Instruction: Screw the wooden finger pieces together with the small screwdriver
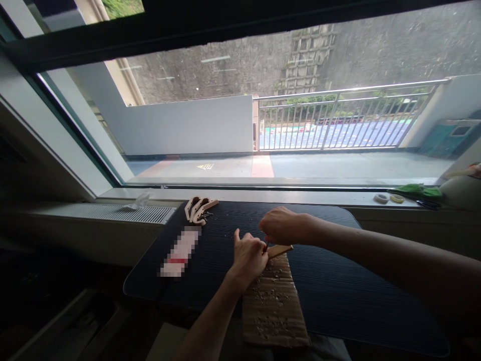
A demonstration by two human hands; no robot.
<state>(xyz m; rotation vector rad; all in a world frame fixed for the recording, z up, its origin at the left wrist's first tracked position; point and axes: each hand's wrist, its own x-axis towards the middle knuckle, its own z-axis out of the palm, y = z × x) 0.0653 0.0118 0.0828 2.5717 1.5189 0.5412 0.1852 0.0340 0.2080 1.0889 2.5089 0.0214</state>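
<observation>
At a dark table (356, 281) by the window, the left hand (248, 258) closed around a wooden piece (280, 250) held over cardboard (272, 306) strewn with shavings. The right hand (280, 225) curled tight just above it, its contents hidden. The work looked mid-trimming; a further cut would call for a steady hold.

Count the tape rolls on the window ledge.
2: one whitish roll and one yellowish roll, side by side on the ledge at right, next to green material that may hide more.
</observation>
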